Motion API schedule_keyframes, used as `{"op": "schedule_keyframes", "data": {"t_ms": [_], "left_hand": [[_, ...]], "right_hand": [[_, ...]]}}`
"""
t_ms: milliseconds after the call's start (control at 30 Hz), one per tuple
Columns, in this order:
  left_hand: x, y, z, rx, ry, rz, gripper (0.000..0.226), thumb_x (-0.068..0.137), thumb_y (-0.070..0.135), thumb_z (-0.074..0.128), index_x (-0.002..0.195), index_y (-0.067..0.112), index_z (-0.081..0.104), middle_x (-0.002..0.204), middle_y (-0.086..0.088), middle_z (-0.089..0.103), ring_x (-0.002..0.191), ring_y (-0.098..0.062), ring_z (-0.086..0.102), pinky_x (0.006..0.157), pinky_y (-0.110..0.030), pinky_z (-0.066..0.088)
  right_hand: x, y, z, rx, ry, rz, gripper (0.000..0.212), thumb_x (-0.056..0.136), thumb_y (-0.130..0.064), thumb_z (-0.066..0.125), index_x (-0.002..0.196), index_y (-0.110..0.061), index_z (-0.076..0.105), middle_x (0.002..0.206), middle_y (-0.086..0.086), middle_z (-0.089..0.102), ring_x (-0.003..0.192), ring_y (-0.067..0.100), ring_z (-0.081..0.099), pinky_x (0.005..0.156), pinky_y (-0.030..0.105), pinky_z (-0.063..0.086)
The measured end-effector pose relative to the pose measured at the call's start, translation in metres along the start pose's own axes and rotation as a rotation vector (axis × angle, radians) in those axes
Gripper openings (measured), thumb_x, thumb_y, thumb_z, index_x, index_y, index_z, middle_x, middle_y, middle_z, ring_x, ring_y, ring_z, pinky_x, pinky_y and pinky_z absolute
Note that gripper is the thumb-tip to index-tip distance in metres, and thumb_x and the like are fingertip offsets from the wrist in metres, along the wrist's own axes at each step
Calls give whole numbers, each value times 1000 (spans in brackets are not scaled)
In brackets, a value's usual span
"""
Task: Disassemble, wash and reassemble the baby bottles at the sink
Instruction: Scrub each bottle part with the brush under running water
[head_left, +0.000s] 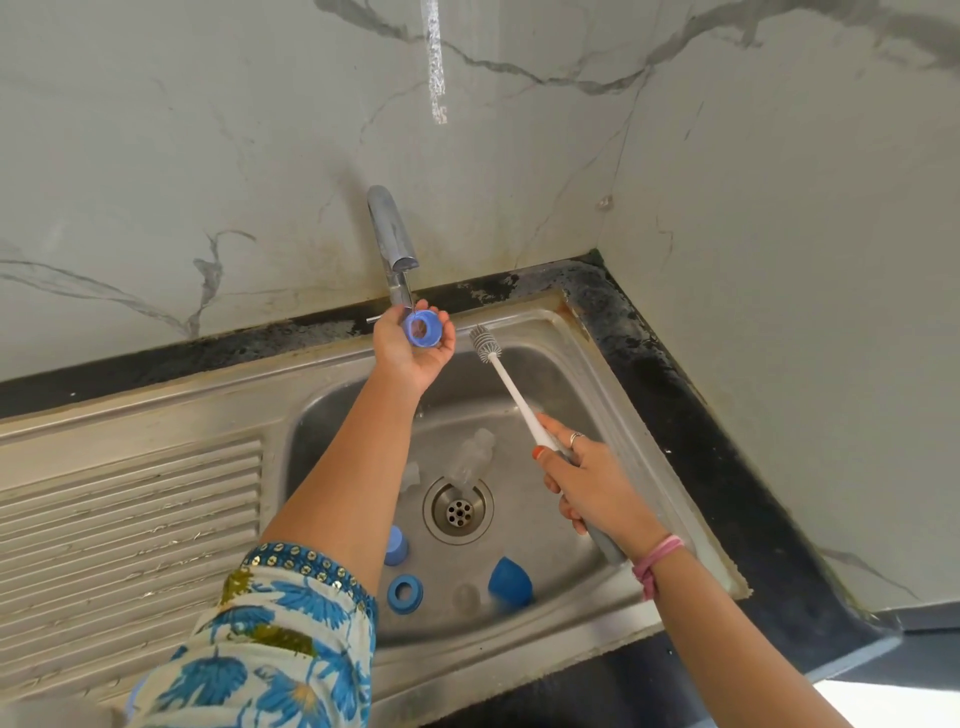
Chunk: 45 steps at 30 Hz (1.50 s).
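Observation:
My left hand (410, 348) holds a blue screw ring (422, 327) up under the tap spout (393, 239), its hole facing me. My right hand (587, 483) grips the handle of a white bottle brush (506, 382), whose grey bristle head points up toward the ring without touching it. In the steel sink (550, 364) lie a clear bottle (470, 457) by the drain, a clear teat (410, 475), a blue ring (404, 594), a blue cap (510, 574), another blue part (396, 545) and a clear teat (466, 597).
The drain (458, 512) sits at the basin's middle. A ribbed draining board (130, 519) lies to the left. Black counter edging (675, 374) runs around the sink, with marble-patterned walls (779, 260) behind and to the right.

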<state>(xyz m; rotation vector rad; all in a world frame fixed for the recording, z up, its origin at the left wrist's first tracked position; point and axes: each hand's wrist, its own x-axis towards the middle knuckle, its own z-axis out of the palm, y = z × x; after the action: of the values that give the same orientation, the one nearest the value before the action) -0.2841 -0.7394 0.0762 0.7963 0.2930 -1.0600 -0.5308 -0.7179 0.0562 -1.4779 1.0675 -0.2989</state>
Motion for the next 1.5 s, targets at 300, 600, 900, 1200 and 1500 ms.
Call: {"op": "schedule_keyframes", "data": {"t_ms": [300,600,900,1200,1500], "left_hand": [[-11,6,-4,392,-49,167,34,90,-2,56,122,8,59,122,-8,56,100,-17,59,92,-29,51],[-22,18,-30,1002,261,388,65,75,12,83,130,7,49,121,-10,56,100,-21,55,76,-27,44],[-51,14,-56,1235,262,570,62,69,-3,82,125,4,56,126,-13,60,114,-27,58,93,-29,45],[-95,22,-82,1736,250,473,34,83,9,73,115,3,64,120,-17,59,112,-27,57,84,-26,45],[-130,66,-120,1828,246,519,54,73,12,83,122,3,62,123,-13,63,113,-27,59,92,-31,44]], "right_hand": [[-2,-4,0,33,-101,-5,45,99,-25,52,140,-41,43,69,2,52,43,9,40,37,23,36],[-1,-16,11,-65,-209,-67,43,101,-25,46,142,-39,41,69,2,61,42,11,44,38,25,38],[-6,-25,7,-90,-230,-107,46,101,-24,47,145,-34,40,71,3,61,43,12,45,38,25,38],[-22,-15,28,-519,-228,-100,35,103,-22,37,135,-17,48,77,8,60,48,15,46,46,30,42],[-52,-25,90,-606,-142,-231,36,102,-26,36,135,-22,48,88,11,63,72,27,61,68,44,57]]}}
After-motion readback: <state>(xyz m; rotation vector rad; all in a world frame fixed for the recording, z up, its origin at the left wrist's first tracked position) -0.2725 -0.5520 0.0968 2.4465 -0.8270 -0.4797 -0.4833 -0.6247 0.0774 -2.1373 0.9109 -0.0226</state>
